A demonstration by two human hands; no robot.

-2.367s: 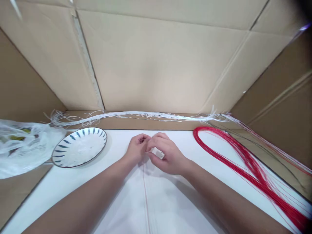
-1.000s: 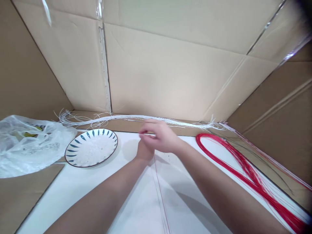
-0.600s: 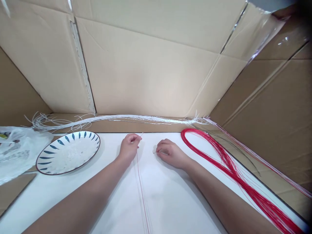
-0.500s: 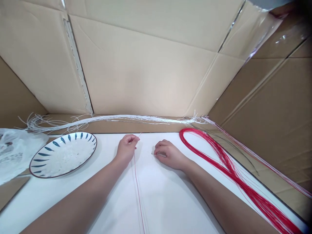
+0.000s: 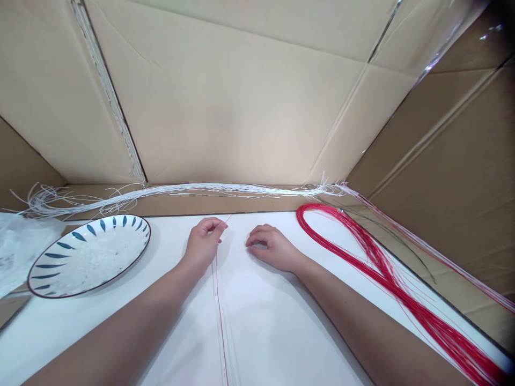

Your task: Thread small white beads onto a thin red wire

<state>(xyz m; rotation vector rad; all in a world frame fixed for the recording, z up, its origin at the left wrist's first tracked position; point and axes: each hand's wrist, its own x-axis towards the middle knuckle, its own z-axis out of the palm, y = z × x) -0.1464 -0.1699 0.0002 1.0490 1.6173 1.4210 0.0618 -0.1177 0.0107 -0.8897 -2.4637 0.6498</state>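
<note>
A thin red thread (image 5: 220,316) is pinched between the thumb and fingers of the left hand (image 5: 201,242); its short end is held up past the fingertips, on their far side, and its long part is led from below the same hand down the middle of the desk (image 5: 265,327) to the near edge of the view. The right hand (image 5: 276,248) is held low over the desk, well apart from the thread, with its fingers curled toward the thumb; whether they are closed on anything small cannot be told. An oval plate (image 5: 94,257) with blue marks along its rim is set to the left, with white bits scattered on it, and a plastic bag (image 5: 28,244) is seen just beside it. A looped bundle of red threads (image 5: 341,250) is laid to the right. Behind the desk, a long bundle of white threads (image 5: 209,187) is stretched along the foot of the cardboard wall (image 5: 241,107).
</note>
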